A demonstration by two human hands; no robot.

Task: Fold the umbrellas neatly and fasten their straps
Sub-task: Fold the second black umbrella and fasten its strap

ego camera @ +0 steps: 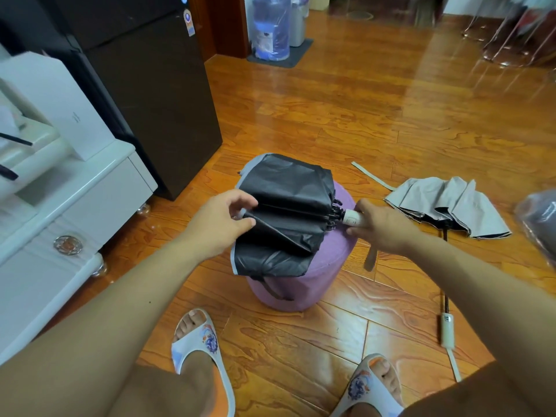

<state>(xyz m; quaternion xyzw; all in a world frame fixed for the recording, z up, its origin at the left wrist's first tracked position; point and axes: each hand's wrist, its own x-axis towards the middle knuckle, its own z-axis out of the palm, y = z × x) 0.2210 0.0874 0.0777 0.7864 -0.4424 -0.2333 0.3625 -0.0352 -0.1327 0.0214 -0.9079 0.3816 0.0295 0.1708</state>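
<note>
Limp, light, slippery canopy on stiff ribs: umbrella (285, 218) at frame centre, left hand (224, 219) pinching folds, right hand (380, 225) gripping handle (355, 218) (best anchor).

Bright indoor light, glare streaks on the glossy wooden floor (346, 94) — edges bowed, far corners soft

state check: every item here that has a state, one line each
black umbrella: collapsed, canopy loose, lying on purple stool
its strap: unfastened, hanging
left hand: pinching a canopy fold
right hand: gripping the handle
grey umbrella: on floor, canopy loose, shaft extended, strap undone
</note>
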